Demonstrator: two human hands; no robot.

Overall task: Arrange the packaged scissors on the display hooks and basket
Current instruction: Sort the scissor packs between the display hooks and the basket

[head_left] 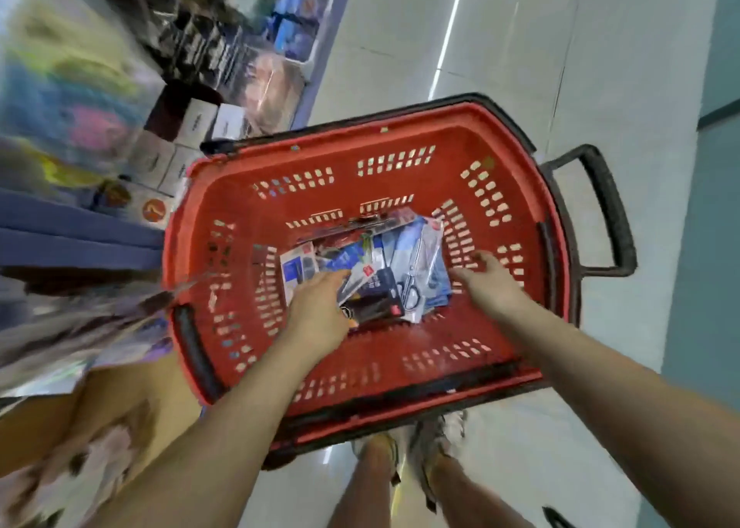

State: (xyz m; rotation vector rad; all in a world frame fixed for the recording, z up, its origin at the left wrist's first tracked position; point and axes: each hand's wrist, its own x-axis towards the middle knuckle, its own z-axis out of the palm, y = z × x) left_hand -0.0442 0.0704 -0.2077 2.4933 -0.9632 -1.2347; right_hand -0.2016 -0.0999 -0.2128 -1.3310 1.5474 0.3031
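Inside the basket (pixel 400 185), packs (pixel 404 257) are being picked: some seem pinched by the left hand (pixel 320 307); nothing is held by the spread right hand (pixel 488 283). A firm lift is needed.

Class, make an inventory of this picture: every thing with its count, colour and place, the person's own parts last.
basket: one, red, on the floor
pull handle: one, black, at the basket's right end
packaged scissors: pile, count unclear, blue, black and white, on the basket's bottom
shelves: blurred, mixed colours, at the left
boxes: several, white, on the left shelves
floor: pale, glossy, under the basket
left hand: one, on the pile's left side, grip unclear
right hand: one, open, just right of the pile
legs: two, bare, at the bottom edge
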